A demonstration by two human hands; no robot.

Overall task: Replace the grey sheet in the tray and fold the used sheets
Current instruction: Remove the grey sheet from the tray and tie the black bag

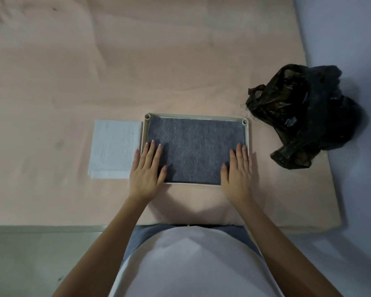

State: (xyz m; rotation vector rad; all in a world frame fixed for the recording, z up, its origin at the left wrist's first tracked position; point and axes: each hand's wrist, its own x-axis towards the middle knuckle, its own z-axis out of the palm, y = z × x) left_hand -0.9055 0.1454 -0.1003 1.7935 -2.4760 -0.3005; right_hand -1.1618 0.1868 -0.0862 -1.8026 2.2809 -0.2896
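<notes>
Hands first: left hand [147,166] and right hand [238,167] both lie flat with fingers spread, gripping nothing, pressing the near corners of the grey sheet [196,150]. It sits inside the cream tray [198,115] on the pink mattress [116,71].

Risks, big to small:
- Mattress is soft, so pressing down could tip or sink the tray and shift the sheet off square.
- Black plastic bag [304,116] lies just right of the tray; a sweep of the right arm could snag it.
- Folded white sheet [114,148] touches the tray's left edge, under the left hand's outer fingers; lifting the grey one could drag it out of fold.
- Sheet fits tight, so a corner may ride up the rim. Far corners look seated; near ones are hidden.
</notes>
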